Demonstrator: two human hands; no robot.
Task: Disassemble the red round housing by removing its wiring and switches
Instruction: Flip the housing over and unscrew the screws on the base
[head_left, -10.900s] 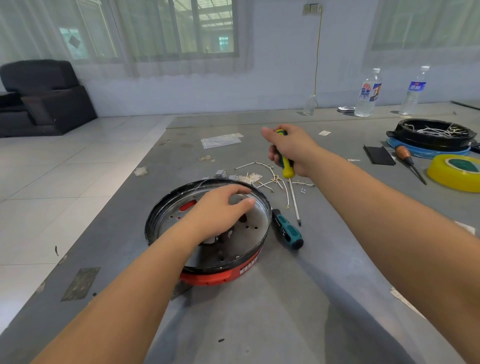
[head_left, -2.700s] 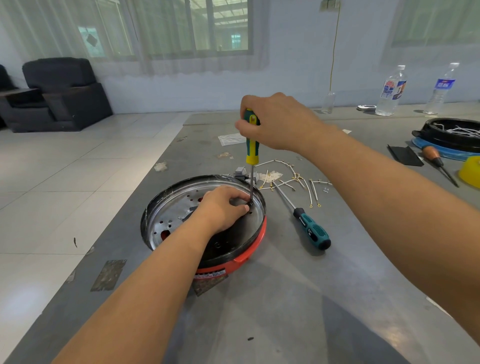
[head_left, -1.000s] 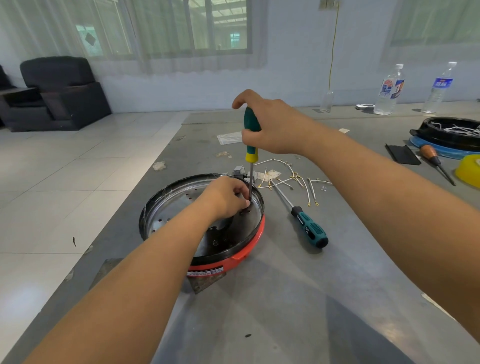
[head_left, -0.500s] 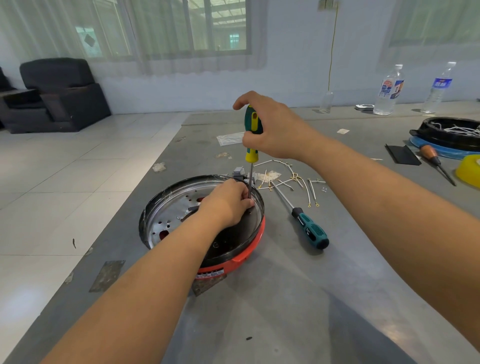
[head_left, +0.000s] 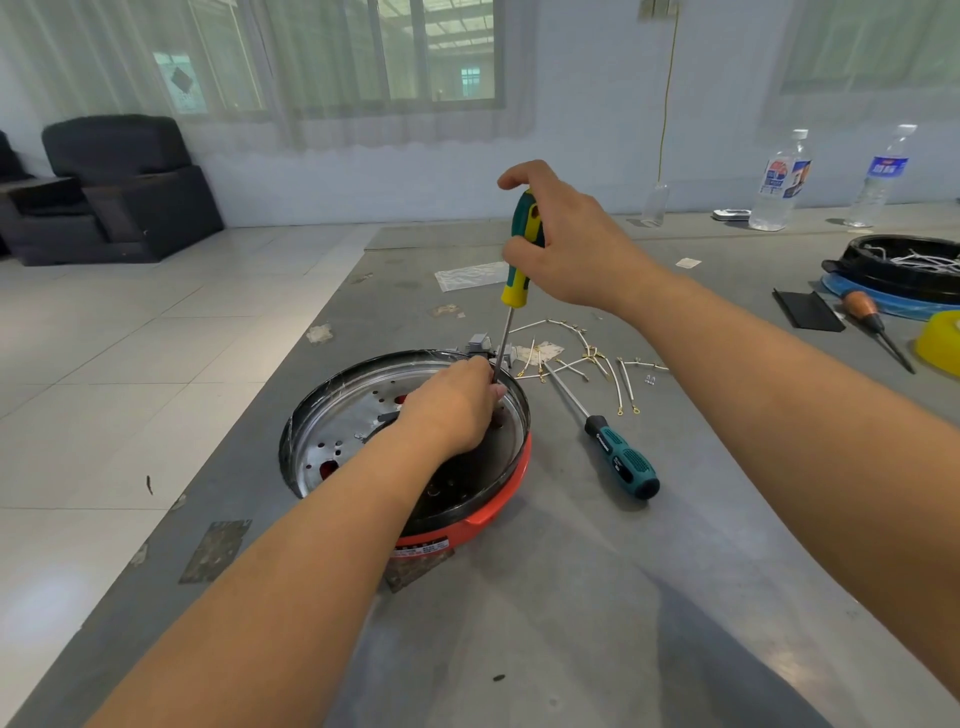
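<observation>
My right hand (head_left: 566, 249) is wrapped round the yellow-green screwdriver (head_left: 519, 249), standing nearly upright with its tip down inside the red round housing (head_left: 483, 512) on the surface (head_left: 597, 597). My left hand (head_left: 452, 410) is curled in there at the shaft, steadying it I think. Best bet is staying vertical and pressing down so it doesn't cam out, though my left hand hides the screw and tip, so can't tell how seated it is.

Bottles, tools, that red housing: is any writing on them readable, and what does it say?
No text can be read.
Left water bottle: red and blue label, too blurred.
Right water bottle: blue label, characters illegible.
Red round housing: white sticker, print too small.
Teal screwdriver lying on the table: brand mark too small.
</observation>
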